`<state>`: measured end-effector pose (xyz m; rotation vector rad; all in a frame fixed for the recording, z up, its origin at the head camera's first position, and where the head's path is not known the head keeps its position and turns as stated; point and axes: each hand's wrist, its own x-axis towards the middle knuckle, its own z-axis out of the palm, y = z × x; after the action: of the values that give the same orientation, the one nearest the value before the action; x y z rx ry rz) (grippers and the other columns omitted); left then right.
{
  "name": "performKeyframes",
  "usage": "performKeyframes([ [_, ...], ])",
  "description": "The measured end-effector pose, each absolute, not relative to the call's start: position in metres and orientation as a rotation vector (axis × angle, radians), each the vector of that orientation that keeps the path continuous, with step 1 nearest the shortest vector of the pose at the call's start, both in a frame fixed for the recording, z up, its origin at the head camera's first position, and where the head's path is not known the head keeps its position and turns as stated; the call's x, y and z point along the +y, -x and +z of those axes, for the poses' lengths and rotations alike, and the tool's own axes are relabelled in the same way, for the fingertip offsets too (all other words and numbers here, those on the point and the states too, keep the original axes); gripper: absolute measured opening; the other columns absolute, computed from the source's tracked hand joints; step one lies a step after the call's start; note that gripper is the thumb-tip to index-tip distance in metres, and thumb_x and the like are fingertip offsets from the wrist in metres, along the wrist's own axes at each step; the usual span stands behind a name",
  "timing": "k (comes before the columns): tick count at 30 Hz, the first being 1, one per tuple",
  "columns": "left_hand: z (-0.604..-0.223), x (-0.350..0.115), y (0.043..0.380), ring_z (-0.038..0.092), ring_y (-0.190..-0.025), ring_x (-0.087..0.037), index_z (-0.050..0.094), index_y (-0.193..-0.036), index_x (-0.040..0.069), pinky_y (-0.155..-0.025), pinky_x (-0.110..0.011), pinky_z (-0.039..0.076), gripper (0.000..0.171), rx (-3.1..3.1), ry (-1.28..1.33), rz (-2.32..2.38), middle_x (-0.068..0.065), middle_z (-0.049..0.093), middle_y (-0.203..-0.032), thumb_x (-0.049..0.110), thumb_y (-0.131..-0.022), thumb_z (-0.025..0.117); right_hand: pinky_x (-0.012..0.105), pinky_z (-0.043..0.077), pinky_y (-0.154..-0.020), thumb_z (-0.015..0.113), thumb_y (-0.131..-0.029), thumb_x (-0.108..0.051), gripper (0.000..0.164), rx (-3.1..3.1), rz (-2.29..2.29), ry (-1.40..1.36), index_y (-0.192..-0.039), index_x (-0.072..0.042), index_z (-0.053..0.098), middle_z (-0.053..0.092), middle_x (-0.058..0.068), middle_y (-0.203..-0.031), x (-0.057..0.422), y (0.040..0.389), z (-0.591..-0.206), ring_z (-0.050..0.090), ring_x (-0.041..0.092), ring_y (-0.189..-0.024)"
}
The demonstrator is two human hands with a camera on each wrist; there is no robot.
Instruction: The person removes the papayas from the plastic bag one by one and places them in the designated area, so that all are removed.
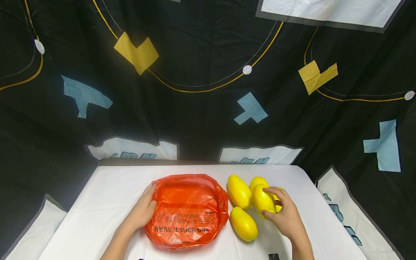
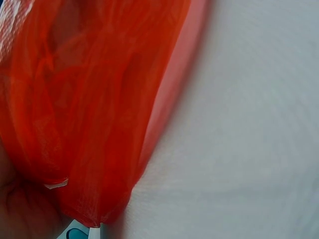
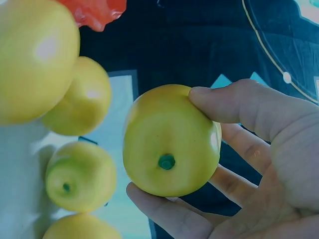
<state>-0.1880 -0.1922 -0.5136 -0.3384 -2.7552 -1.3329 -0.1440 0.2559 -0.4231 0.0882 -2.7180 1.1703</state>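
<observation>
A red plastic bag (image 1: 186,211) with dark print lies spread in a rounded shape on the white table. My left hand (image 1: 142,209) grips the bag's left edge, and in the left wrist view the red film (image 2: 99,109) hangs in folds beside part of the hand. To the right of the bag, my right hand (image 1: 286,215) holds a yellow mango (image 3: 172,139) between thumb and fingers, its green stem end facing the right wrist camera. Several more yellow mangoes (image 1: 239,191) are around it, one lower mango (image 1: 243,224) close to the bag's right edge.
The white table (image 1: 107,187) ends at a back edge before a black cloth backdrop (image 1: 201,119) with taped pieces and printed strings. A small black object (image 1: 273,256) lies at the front edge near my right wrist.
</observation>
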Motion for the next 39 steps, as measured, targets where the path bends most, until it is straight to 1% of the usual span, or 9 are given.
performKeyframes([
  [4,-0.514,-0.192,0.187,0.015,-0.143,-0.045,0.021,-0.148,-0.014,-0.114,-0.06,0.014,0.058,-2.76,0.34,-1.322,-0.032,0.014,-0.155,-0.002,-0.094,0.041,0.049,0.048,-0.097,0.084,-0.068,0.0,0.063,-2.734,1.178,-0.05,-0.125,-0.017,0.062,0.051,0.006,-0.132,0.261,0.141,-0.426,0.05,0.028,-0.118],
  [8,-0.513,-0.192,0.187,0.015,-0.143,-0.046,0.02,-0.148,-0.014,-0.114,-0.059,0.014,0.058,-2.762,0.341,-1.314,-0.031,0.014,-0.156,-0.002,-0.094,0.041,0.05,0.047,-0.097,0.083,-0.069,-0.001,0.063,-2.77,1.186,0.0,-0.126,-0.017,0.062,0.049,0.008,-0.134,0.264,0.139,-0.429,0.049,0.03,-0.119],
  [14,-0.514,-0.192,0.186,0.014,-0.143,-0.045,0.02,-0.148,-0.014,-0.115,-0.059,0.013,0.058,-2.767,0.338,-1.329,-0.031,0.012,-0.156,-0.002,-0.095,0.04,0.049,0.045,-0.098,0.083,-0.069,-0.002,0.064,-2.836,1.196,0.103,-0.126,-0.02,0.061,0.047,0.007,-0.138,0.268,0.136,-0.438,0.048,0.03,-0.119],
  [20,-0.513,-0.192,0.187,0.015,-0.142,-0.046,0.02,-0.148,-0.014,-0.114,-0.06,0.014,0.058,-2.765,0.345,-1.316,-0.032,0.014,-0.155,-0.002,-0.095,0.041,0.05,0.046,-0.096,0.084,-0.068,-0.004,0.064,-2.896,1.187,0.185,-0.125,-0.022,0.062,0.048,0.007,-0.137,0.268,0.135,-0.442,0.051,0.031,-0.112],
  [29,-0.512,-0.192,0.188,0.015,-0.142,-0.046,0.02,-0.148,-0.014,-0.115,-0.059,0.014,0.058,-2.759,0.343,-1.312,-0.032,0.014,-0.155,-0.003,-0.095,0.041,0.05,0.046,-0.095,0.086,-0.065,-0.003,0.065,-2.913,1.227,0.179,-0.122,-0.022,0.063,0.049,0.007,-0.137,0.269,0.133,-0.452,0.049,0.03,-0.115],
  [33,-0.512,-0.192,0.188,0.015,-0.142,-0.046,0.02,-0.148,-0.015,-0.115,-0.059,0.013,0.058,-2.753,0.347,-1.313,-0.032,0.013,-0.155,-0.003,-0.094,0.041,0.048,0.044,-0.095,0.087,-0.063,-0.003,0.065,-2.916,1.237,0.164,-0.121,-0.021,0.063,0.049,0.007,-0.136,0.269,0.131,-0.457,0.048,0.029,-0.117],
  [39,-0.512,-0.192,0.187,0.014,-0.143,-0.045,0.02,-0.148,-0.014,-0.115,-0.059,0.014,0.059,-2.768,0.339,-1.315,-0.031,0.013,-0.156,-0.002,-0.095,0.041,0.045,0.048,-0.087,0.088,-0.062,-0.004,0.067,-2.961,1.238,0.247,-0.121,-0.023,0.063,0.049,0.007,-0.137,0.268,0.126,-0.463,0.05,0.03,-0.108],
])
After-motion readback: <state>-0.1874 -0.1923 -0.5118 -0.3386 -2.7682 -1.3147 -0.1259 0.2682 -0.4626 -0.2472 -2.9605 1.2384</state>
